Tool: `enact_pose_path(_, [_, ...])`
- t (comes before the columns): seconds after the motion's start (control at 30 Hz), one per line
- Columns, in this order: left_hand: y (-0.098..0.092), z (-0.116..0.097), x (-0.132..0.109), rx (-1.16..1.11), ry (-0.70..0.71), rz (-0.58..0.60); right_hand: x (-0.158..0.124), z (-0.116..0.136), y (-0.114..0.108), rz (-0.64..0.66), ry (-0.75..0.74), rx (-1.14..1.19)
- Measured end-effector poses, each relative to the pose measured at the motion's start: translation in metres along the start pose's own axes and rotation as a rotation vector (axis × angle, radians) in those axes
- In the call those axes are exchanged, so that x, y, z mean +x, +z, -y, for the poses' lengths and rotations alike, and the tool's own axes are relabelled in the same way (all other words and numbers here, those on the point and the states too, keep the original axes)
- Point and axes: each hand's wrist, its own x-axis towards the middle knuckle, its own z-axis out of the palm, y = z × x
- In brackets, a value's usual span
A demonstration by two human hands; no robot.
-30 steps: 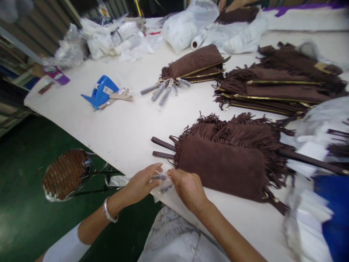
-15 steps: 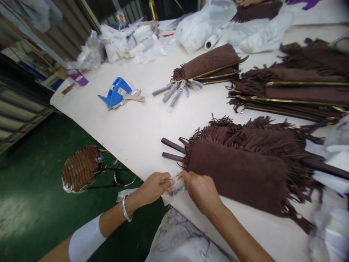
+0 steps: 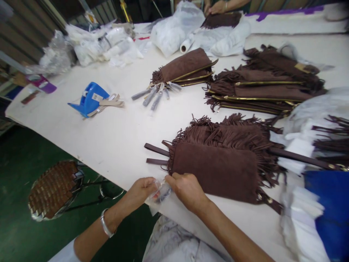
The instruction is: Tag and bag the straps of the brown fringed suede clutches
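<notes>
Between my two hands, at the table's near edge, is a small clear plastic bag [image 3: 163, 193] with something dark in it. My left hand [image 3: 143, 191] is closed on the bag's left side, and a silver bangle circles that wrist. Pinched fingers of my right hand [image 3: 187, 189] grip its upper right corner; a thin bit there is too small to make out. Just beyond lies a dark brown suede fringed bag [image 3: 215, 169], its two straps [image 3: 156, 149] pointing left. The right hand is close to its lower left corner.
A blue tape dispenser [image 3: 92, 98] stands at the left. Brown pouches with gold zips [image 3: 188, 65] and several plastic-wrapped pulls [image 3: 154, 96] lie beyond, near stacked fringed bags [image 3: 267, 85]. Plastic bags [image 3: 177, 27] line the back, by another person's hand [image 3: 218, 6]. A stool [image 3: 53, 189] stands left.
The view has swung to the right, so the table things sit further left and a blue item shows at the right. Both hands keep hold of the small plastic bag.
</notes>
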Motion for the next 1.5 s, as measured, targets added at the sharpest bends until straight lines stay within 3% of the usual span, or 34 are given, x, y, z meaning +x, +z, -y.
enact_pose_path(0.17, [0.007, -0.016, 0.002, -0.161, -0.053, 0.124, -0.001, -0.003, -0.001, -0.033, -0.055, 0.036])
enact_pose_path(0.3, [0.011, -0.023, 0.008, -0.235, -0.058, 0.153, -0.002, -0.006, 0.004, -0.034, -0.061, 0.086])
enact_pose_path(0.57, [0.016, -0.025, 0.02, -0.265, -0.093, 0.085, -0.013, -0.007, 0.003, -0.155, 0.174, 0.37])
enact_pose_path(0.77, [0.016, -0.024, 0.023, -0.261, -0.131, 0.058, -0.006, -0.001, 0.006, -0.13, 0.275, 0.327])
enact_pose_path(1.17, [0.028, -0.027, 0.038, -0.125, -0.085, -0.026, 0.004, -0.001, 0.013, -0.146, 0.312, 0.187])
enact_pose_path(1.37, [0.013, -0.019, 0.022, -0.275, -0.091, 0.102, 0.006, 0.006, 0.015, -0.178, 0.349, 0.123])
enact_pose_path(1.5, [0.003, -0.009, 0.0, -0.355, -0.156, 0.028, 0.004, 0.008, 0.015, -0.204, 0.348, 0.101])
